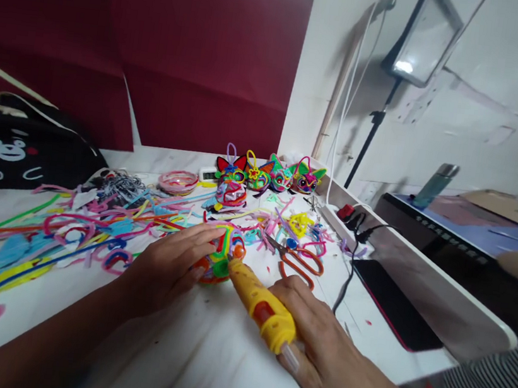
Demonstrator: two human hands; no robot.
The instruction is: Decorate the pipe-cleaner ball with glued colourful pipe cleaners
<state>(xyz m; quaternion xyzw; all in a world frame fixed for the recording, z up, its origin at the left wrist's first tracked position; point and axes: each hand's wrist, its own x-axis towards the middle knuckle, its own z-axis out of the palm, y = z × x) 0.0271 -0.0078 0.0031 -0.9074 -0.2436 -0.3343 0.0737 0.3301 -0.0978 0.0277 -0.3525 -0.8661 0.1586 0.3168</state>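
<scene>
My left hand [173, 262] is closed around the left side of a round, multicoloured pipe-cleaner piece [222, 254] on the white table. A yellow glue gun [261, 305] is gripped in my right hand [311, 338], its tip touching or very near the piece's right side. Orange-handled scissors [304, 263] lie open just beyond my right hand. Behind the piece stand several finished colourful cat-like heads with ears [258, 173], and another rounded piece [231, 194] sits in front of them.
Loose pipe cleaners [93, 223] are spread over the left and middle of the table [217, 367]. A black phone [397, 304] lies at the right by a raised edge. A black bag [20, 153] stands at the left. A person's striped sleeve [497, 378] shows at the right.
</scene>
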